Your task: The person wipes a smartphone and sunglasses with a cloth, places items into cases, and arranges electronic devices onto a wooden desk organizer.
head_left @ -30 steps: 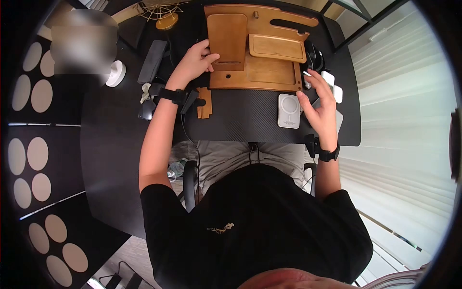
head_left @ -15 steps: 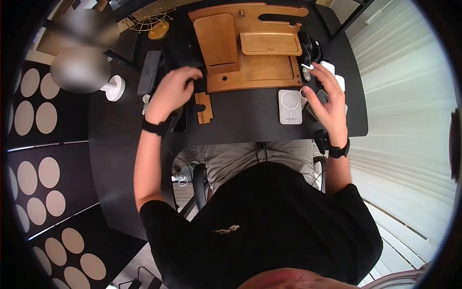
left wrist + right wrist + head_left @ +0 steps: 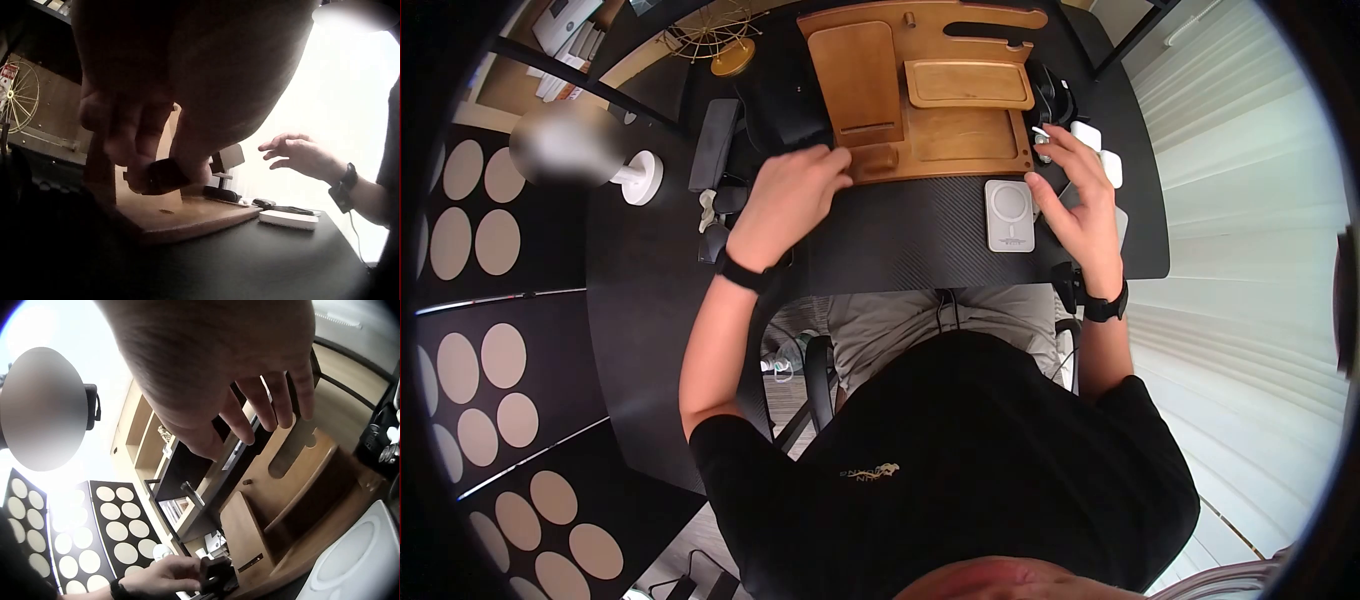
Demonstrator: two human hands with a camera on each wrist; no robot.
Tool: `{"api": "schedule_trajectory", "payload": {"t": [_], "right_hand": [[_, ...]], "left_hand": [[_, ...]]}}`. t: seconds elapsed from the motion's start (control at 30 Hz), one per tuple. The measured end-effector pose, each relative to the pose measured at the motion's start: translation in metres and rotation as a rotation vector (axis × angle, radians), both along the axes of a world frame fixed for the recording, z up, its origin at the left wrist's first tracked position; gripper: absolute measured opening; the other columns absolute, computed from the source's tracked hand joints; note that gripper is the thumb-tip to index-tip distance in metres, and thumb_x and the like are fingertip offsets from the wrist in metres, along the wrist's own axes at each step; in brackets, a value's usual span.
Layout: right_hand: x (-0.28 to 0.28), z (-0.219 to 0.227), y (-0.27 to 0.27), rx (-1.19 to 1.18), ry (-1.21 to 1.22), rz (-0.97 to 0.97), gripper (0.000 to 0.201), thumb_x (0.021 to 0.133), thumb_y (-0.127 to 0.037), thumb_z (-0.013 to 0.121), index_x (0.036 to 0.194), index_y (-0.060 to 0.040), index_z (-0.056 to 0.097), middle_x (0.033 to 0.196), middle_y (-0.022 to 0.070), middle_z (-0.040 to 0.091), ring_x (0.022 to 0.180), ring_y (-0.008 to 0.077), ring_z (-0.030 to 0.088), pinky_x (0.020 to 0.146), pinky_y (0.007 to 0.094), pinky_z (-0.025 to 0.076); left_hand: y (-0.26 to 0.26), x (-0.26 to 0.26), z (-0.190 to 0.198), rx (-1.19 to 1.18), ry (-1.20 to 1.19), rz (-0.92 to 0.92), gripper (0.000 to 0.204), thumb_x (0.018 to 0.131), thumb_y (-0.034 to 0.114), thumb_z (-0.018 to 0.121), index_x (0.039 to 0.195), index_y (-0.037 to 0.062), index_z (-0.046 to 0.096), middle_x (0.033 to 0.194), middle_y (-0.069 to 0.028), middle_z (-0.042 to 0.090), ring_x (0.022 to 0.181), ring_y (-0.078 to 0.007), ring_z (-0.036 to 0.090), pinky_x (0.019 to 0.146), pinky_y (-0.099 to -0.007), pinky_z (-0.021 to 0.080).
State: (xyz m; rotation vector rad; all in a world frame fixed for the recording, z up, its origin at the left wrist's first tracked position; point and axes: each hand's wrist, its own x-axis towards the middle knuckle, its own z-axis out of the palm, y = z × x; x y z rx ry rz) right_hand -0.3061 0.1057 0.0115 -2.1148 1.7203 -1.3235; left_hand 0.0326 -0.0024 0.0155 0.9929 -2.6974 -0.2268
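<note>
A wooden desk stand (image 3: 955,142) with an upright panel (image 3: 856,80) and a raised small tray (image 3: 970,84) stands on the black desk. At its front left corner, the left hand (image 3: 790,205) pinches a small wooden piece (image 3: 874,160), blurred in the head view. The left wrist view shows this piece (image 3: 228,159) between thumb and fingers, above the stand's base (image 3: 181,219). By the stand's right end, the right hand (image 3: 1083,205) hovers with loosely spread fingers, nothing visibly held; the right wrist view shows that hand (image 3: 231,375) too.
A white magnetic charger or power bank (image 3: 1010,216) lies before the stand's right end. White cases (image 3: 1111,168) and a black coiled item (image 3: 1052,100) are to the right. A dark long box (image 3: 714,145), white lamp base (image 3: 643,178) and gold wheel ornament (image 3: 733,57) stand left.
The left hand left the upright panel, moved down to the small wooden piece on the desk, and now holds it at the stand's front left. The right hand has barely moved.
</note>
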Motion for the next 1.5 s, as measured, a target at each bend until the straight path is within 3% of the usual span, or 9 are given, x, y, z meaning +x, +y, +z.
{"api": "schedule_trajectory", "payload": {"t": [0.2, 1.13, 1.5], "right_hand": [[-0.003, 0.001, 0.007, 0.003, 0.004, -0.007, 0.031, 0.084, -0.015, 0.077, 0.110, 0.0009, 0.070, 0.128, 0.0170, 0.066, 0.116, 0.0350, 0.063, 0.099, 0.0407, 0.049], [-0.012, -0.011, 0.014, 0.065, 0.004, 0.005, 0.031, 0.085, -0.016, 0.078, 0.109, 0.0020, 0.071, 0.125, 0.0178, 0.068, 0.112, 0.0360, 0.064, 0.097, 0.0407, 0.049], [-0.011, -0.011, 0.015, 0.076, 0.006, 0.017, 0.030, 0.086, -0.016, 0.077, 0.108, 0.0023, 0.071, 0.122, 0.0182, 0.069, 0.110, 0.0351, 0.065, 0.097, 0.0405, 0.049]], "left_hand": [[-0.025, -0.020, -0.007, -0.186, -0.084, 0.003, 0.014, 0.089, 0.015, 0.069, 0.095, 0.0040, 0.063, 0.081, -0.0130, 0.065, 0.079, -0.0333, 0.067, 0.066, -0.0432, 0.052], [-0.031, -0.024, 0.000, -0.158, -0.056, 0.070, 0.018, 0.088, 0.020, 0.070, 0.086, 0.0033, 0.066, 0.083, -0.0118, 0.066, 0.080, -0.0338, 0.066, 0.068, -0.0434, 0.052], [-0.037, -0.023, -0.005, -0.180, -0.067, 0.113, 0.018, 0.089, 0.023, 0.069, 0.099, 0.0083, 0.075, 0.087, -0.0096, 0.067, 0.080, -0.0328, 0.068, 0.068, -0.0423, 0.054]]}}
